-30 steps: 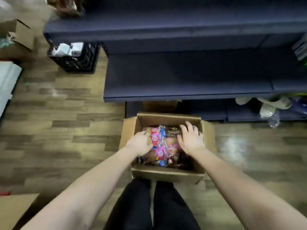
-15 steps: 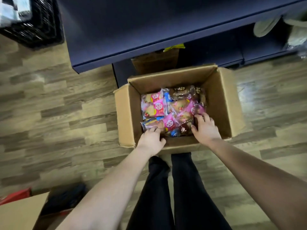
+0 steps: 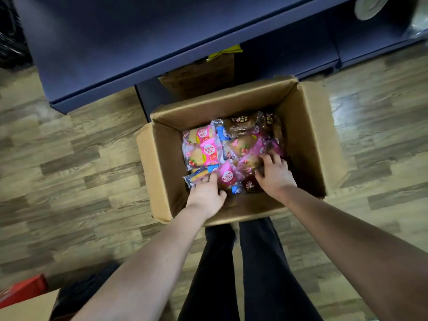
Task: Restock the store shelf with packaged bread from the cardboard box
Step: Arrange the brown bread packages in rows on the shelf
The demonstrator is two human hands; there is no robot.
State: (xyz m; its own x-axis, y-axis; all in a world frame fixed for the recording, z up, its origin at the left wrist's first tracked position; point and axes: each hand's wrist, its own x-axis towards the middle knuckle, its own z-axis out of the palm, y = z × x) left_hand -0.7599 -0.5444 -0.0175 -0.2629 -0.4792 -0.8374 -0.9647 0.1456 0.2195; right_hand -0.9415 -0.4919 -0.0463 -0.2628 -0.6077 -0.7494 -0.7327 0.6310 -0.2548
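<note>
An open cardboard box (image 3: pixel 308 144) stands on the floor in front of me, holding several packaged breads (image 3: pixel 208 149) in pink, blue and brown wrappers. My left hand (image 3: pixel 205 196) reaches into the near left of the box, its fingers on a blue-and-pink packet. My right hand (image 3: pixel 274 173) lies with spread fingers on the packets at the near right. Whether either hand has closed on a packet I cannot tell. The dark blue store shelf (image 3: pixel 129 42) runs just beyond the box.
A second cardboard box (image 3: pixel 199 77) sits under the shelf behind the open one. White items (image 3: pixel 368 8) lie on the low shelf at top right. A carton and a red object (image 3: pixel 23 293) are at bottom left. My legs stand right behind the box.
My view has dropped down and closer over the box. Both hands slid from the far packets to the near side, then back a little into the packets.
</note>
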